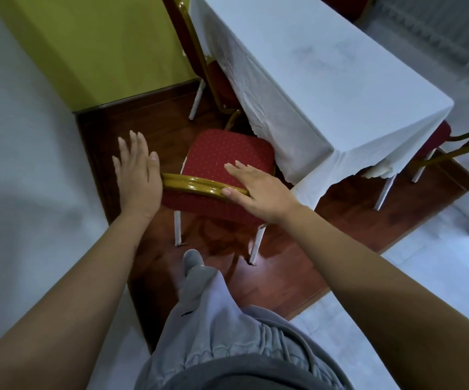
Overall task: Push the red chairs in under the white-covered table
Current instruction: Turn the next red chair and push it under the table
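Beside the cloth-draped table (326,88), a dotted red chair (227,156) w/ glossy gold frame; both hands, left (139,175) & right (256,187), flat on its backrest, fingers (132,144) spread open.

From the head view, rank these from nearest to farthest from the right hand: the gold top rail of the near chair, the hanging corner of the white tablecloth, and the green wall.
1. Gold top rail: directly under the right hand, touching it.
2. Tablecloth corner: just to its right and ahead.
3. Green wall: far ahead on the left, beyond the floor.
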Demonstrator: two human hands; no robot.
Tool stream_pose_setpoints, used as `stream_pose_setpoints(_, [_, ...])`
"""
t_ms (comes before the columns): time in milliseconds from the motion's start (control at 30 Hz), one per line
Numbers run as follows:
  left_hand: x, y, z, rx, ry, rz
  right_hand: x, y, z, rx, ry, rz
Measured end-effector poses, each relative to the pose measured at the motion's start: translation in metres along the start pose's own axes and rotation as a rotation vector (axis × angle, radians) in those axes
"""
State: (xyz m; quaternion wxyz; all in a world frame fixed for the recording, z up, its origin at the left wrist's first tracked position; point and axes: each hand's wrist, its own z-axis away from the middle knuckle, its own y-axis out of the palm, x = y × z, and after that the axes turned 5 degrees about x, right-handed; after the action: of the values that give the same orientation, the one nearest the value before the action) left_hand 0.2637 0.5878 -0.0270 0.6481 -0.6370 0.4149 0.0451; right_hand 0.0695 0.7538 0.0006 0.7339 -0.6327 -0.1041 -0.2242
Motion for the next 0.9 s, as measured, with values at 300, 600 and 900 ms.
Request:
stream_pose_setpoints(300, [0.023, -0.013, -0.012, 0.010, -0.009, 0.051, 0.037, 0.011, 0.002, 0.099, 0.041, -0.209])
stream_pose_setpoints(600, [0.043, -0.030, -0.035, 0.062, -0.017, 0.051, 0.064, 0.028, -0.014, 0.089, -0.040, -0.255])
stream_pose_setpoints(900, [0.030, -0.015, -0.078, 0.129, 0.045, 0.077, 0.045, 0.016, -0.038, -0.028, 0.060, -0.183])
